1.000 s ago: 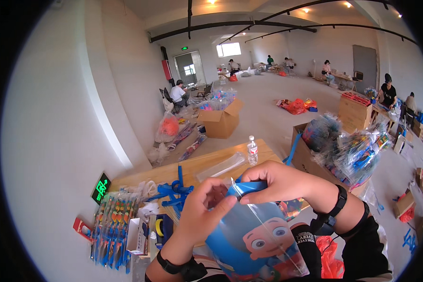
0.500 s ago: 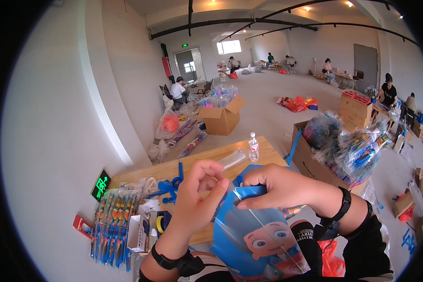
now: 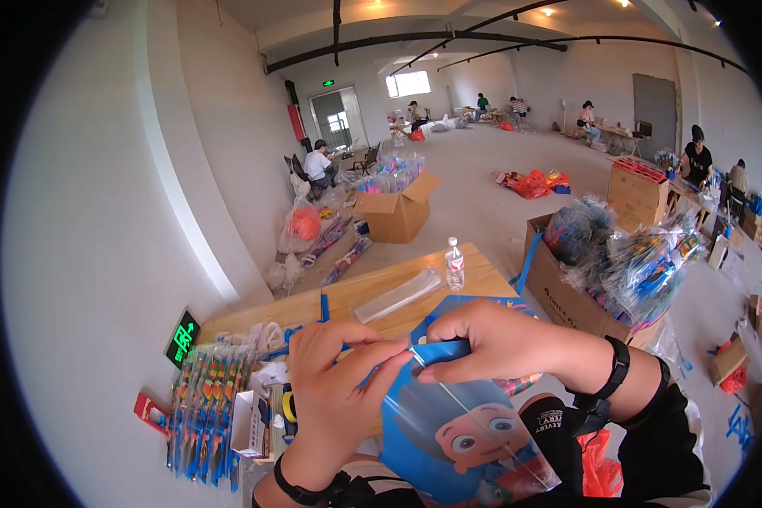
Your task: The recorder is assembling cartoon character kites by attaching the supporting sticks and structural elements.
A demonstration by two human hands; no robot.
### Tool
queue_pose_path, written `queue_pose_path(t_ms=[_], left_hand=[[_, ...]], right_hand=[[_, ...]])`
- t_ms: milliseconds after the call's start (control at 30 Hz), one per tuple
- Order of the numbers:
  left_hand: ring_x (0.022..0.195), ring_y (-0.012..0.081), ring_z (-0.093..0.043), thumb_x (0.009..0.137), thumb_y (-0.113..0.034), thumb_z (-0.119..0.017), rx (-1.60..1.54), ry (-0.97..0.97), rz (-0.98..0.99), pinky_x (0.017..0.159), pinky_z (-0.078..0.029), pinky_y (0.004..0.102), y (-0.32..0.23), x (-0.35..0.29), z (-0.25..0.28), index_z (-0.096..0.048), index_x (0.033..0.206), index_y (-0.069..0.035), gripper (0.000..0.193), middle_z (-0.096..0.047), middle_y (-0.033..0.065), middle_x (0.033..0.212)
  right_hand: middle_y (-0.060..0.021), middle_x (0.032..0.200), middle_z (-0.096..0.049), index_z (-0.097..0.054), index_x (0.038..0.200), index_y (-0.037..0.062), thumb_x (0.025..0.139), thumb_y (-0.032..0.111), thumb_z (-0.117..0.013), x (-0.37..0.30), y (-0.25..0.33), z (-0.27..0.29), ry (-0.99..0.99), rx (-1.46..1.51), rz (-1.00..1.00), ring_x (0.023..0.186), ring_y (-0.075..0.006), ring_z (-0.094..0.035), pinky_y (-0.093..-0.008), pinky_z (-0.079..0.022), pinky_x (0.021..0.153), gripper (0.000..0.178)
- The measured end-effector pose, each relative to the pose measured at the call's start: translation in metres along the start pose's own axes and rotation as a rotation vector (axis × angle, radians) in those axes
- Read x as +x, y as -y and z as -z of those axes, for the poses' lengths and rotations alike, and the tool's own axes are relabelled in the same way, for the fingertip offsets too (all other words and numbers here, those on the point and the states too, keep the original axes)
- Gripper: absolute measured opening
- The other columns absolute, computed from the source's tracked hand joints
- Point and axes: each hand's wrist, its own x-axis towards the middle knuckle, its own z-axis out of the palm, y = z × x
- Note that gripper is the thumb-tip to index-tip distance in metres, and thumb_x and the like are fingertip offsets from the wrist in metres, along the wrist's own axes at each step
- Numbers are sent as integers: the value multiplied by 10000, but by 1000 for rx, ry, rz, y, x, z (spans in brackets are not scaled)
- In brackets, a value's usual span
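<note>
In the head view, you are holding the blue printed film (image 3: 470,436) in front of your body, and it is hanging at a slant over the near side of the wooden table (image 3: 485,284). From here, I am thinking that the film could be slipping, because its surface is looking slick and your right hand (image 3: 483,339) is gripping only a small part near the upper edge. The upper edge could also be creasing wrongly, if your two hands are pulling unevenly. A smaller risk is coming from the blue strips (image 3: 324,306): they are lying just behind your left hand (image 3: 334,381) and could be catching on it.

About the pose, your right hand is reaching in from the right, its thumb pressing the film's front and its other fingers curling behind. Your left hand is standing with its back turned toward the camera; its thumb and index finger are meeting at the upper left corner. Whether they are pinching the film or only touching it, I cannot tell. The other left fingers are bending loosely.
</note>
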Motion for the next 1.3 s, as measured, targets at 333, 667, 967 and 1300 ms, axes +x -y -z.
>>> queue_pose_path(t_ms=[333,667,967,1300], left_hand=[[798,225,-635,767,-33,-817,-167,165,143,719,-496,324,5,2,5,-751,848,-63,109,-651,78,873],[869,155,-626,1000,-171,-615,-689,482,500,768,-494,297,28,8,9,-705,926,11,216,-634,76,961],[802,138,-602,909,-99,-753,-618,511,309,718,-459,274,29,2,-4,-684,897,13,132,-621,60,900],[855,171,-600,955,-151,-701,-656,700,280,754,-461,293,35,1,-16,-696,979,29,181,-654,91,940]], right_hand=[[-6,556,-506,-565,711,47,916,350,-772,2,-2,-4,22,-46,-25,445,-87,-522,-294,-379,410,421],[-24,551,-502,-552,687,28,903,345,-789,4,-4,-9,28,-91,-1,441,-103,-519,-305,-385,408,451],[-26,554,-487,-571,700,20,903,360,-790,2,-9,-8,16,-80,14,466,-98,-494,-314,-386,438,452],[-1,588,-485,-621,787,15,909,347,-787,-11,-10,6,39,-61,-52,548,-82,-479,-306,-394,482,391]])
